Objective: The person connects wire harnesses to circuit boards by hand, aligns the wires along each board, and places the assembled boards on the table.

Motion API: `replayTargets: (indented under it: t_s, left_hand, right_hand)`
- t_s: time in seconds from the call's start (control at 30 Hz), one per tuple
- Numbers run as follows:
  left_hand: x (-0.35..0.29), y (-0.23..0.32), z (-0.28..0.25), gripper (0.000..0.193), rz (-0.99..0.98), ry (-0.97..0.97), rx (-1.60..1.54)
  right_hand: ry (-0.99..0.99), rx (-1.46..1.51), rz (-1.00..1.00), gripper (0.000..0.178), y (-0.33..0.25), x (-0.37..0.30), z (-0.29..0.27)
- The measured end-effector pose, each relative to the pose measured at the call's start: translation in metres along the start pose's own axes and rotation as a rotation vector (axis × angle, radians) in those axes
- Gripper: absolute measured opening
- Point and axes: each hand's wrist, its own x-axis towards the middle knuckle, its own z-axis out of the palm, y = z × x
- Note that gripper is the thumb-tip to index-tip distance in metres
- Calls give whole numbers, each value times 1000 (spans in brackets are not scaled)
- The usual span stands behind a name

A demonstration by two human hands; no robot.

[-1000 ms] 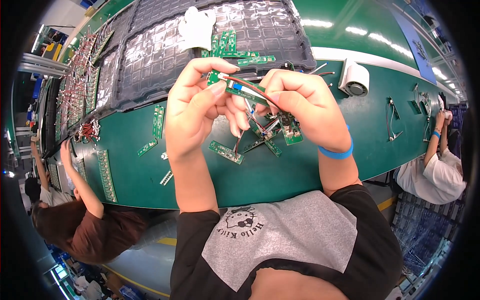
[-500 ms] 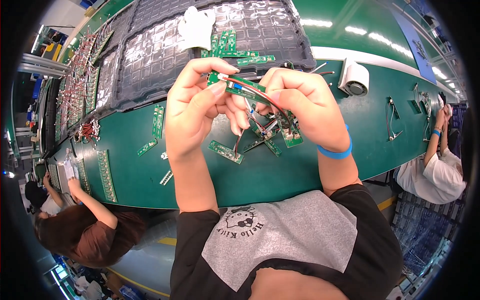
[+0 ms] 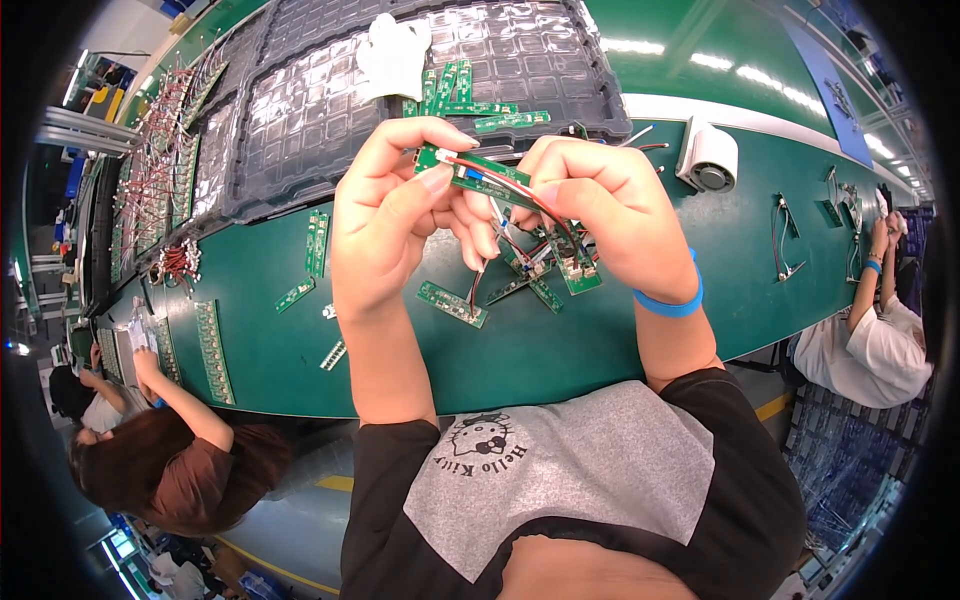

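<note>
Above the green table I hold a narrow green circuit board [image 3: 500, 177] between both hands. My left hand [image 3: 395, 200] pinches its left end with thumb and forefinger, beside a white connector. Red, black and white wires run from that connector along the board to my right hand [image 3: 605, 190], whose thumb and forefinger grip its right end and the wires. A second circuit board [image 3: 578, 272] hangs by the wires below my right hand. Under my hands lie a loose circuit board [image 3: 452, 304] and a small heap of boards with wires [image 3: 530, 262].
A black plastic tray [image 3: 300, 130] at the back carries boards and a white glove-like item [image 3: 393, 58]. A white fan unit [image 3: 712, 160] stands at right. Wired boards [image 3: 160, 170] are stacked at left. People sit at left [image 3: 180, 450] and right [image 3: 870, 340].
The wires along the held board have shifted slightly near my right hand, and the hanging board has swung a little. My hands stay in nearly the same place.
</note>
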Motion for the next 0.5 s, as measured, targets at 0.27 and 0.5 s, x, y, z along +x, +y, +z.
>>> replayTargets:
  t_s: [0.27, 0.5]
  left_hand:
    - [0, -1, 1, 22, 17, -11, 35]
    - [-2, -2, 4, 19, -24, 107, 134]
  right_hand:
    - [3, -12, 16, 19, 1, 0, -1]
    - [29, -91, 62, 19, 2, 0, 3]
